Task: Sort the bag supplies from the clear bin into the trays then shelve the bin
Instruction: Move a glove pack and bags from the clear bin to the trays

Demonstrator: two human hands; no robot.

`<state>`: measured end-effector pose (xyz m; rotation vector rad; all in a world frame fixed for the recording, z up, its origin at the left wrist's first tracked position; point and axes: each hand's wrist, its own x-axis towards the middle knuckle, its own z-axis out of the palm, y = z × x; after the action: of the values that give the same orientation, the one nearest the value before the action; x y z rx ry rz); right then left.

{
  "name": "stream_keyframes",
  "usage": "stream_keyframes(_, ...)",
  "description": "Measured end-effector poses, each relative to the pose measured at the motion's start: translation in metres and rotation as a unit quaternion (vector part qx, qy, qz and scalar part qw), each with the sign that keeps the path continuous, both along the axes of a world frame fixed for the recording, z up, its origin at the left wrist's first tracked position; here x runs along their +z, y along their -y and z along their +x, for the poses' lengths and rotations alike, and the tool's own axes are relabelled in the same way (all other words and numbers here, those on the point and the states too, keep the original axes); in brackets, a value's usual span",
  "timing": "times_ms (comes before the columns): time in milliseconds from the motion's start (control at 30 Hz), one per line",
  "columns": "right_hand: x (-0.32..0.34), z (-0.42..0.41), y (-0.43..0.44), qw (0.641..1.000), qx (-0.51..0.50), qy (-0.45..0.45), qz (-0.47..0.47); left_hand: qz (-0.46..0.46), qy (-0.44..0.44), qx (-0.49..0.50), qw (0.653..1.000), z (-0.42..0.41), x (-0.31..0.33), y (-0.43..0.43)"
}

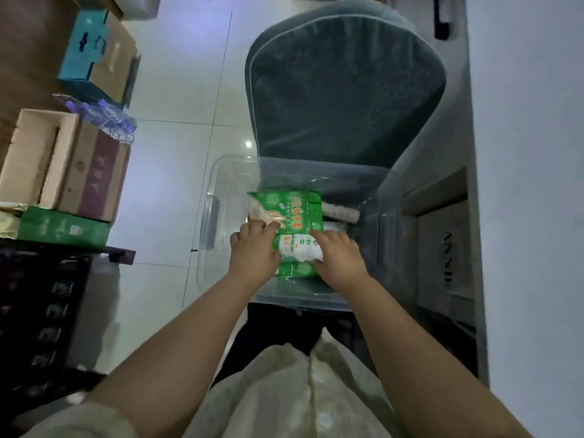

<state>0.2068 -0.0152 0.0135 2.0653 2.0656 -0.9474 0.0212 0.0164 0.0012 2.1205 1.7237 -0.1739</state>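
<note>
- Two hands work inside the clear bin point(210, 216), which sits on the seat of a grey-green upholstered chair point(344, 90), probably so its contents are easy to reach from above.
- Left hand point(252, 252): its fingers point(252, 227) curl onto the near left corner of a green glove packet point(290, 210) and pinch it, apparently to peel it off the pile.
- Right hand point(339, 260): its fingers look wrapped round the right edge of a white-and-green packet point(298, 251) just beneath, which seems to steady the pile while the top packet comes free.
- Both packets lie stacked in the near middle of the bin, and a pale roll point(339, 213) lies just to the right, beyond the right hand.
- Supplies remain in the bin, so I judge the sorting unfinished and the shelving not yet due.
- Cardboard boxes point(63, 165) stand at the left beside the tiled floor point(177, 90). A dark crate point(47, 305) sits near left, and I cannot tell whether it is one of the trays.
</note>
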Motion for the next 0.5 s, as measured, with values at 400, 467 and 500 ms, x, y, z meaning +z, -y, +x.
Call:
stream_keyframes(400, -0.143, 0.026, -0.070, 0.996, -0.074, -0.035, -0.034, -0.077, -0.056, -0.033, 0.995, 0.031, -0.168, -0.126)
stream_keyframes(467, -0.154, 0.031, -0.073, 0.993, -0.103, -0.047, -0.023, -0.068, -0.063, -0.041, 0.995, 0.035, -0.185, -0.135)
stream_keyframes(500, -0.157, 0.033, -0.073, 0.992, -0.115, -0.050, -0.014, -0.071, -0.061, -0.045, 0.995, 0.036, -0.192, -0.137)
